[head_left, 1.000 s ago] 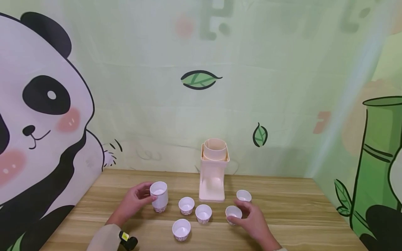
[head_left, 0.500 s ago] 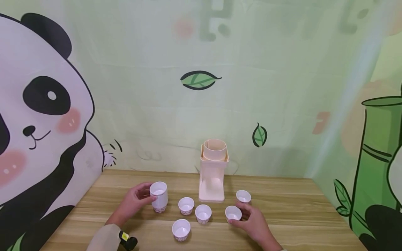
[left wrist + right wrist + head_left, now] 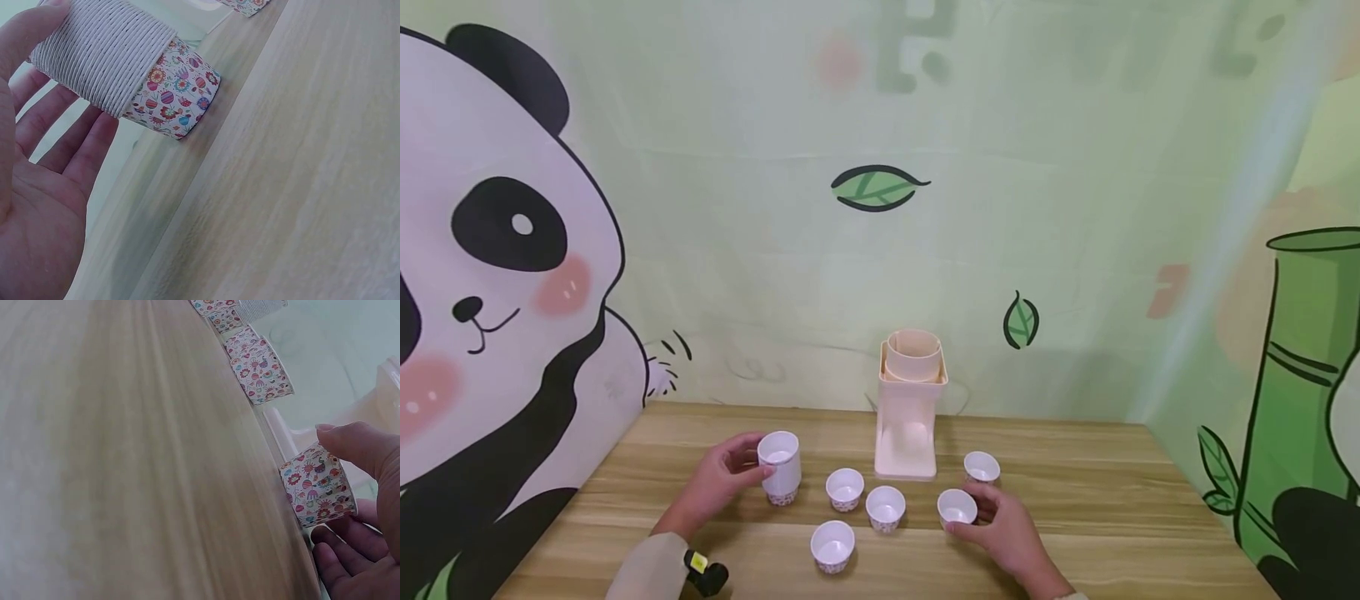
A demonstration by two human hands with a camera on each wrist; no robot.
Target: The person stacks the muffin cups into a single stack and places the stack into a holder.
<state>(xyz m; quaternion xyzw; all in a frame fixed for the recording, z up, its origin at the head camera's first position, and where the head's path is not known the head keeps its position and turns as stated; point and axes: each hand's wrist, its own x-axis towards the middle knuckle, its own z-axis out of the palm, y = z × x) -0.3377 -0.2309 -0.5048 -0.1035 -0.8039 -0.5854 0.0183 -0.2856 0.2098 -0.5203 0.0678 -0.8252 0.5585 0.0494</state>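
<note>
My left hand (image 3: pixel 722 479) holds a tall stack of white paper baking cups (image 3: pixel 781 479), thumb on the near side and fingers round the back. Close up in the left wrist view, many nested rims show above the flower-printed wall of the lowest cup (image 3: pixel 175 90), whose base is close over the table. On the right, my right hand (image 3: pixel 1011 529) grips a single baking cup (image 3: pixel 957 507) between thumb and fingers. The right wrist view shows this printed cup (image 3: pixel 317 486) upright at the table surface, the thumb at its rim.
Three more baking cups stand between the hands: a back one (image 3: pixel 845 489), a middle one (image 3: pixel 885 509) and a front one (image 3: pixel 832 547). Another cup (image 3: pixel 981 467) stands just behind my right hand. A pink dispenser-like stand (image 3: pixel 910 408) rises at the table's back, before a printed cloth.
My right thumb has slid slightly down the near side of its cup. The left hand and its stack stay in place, as do the other cups.
</note>
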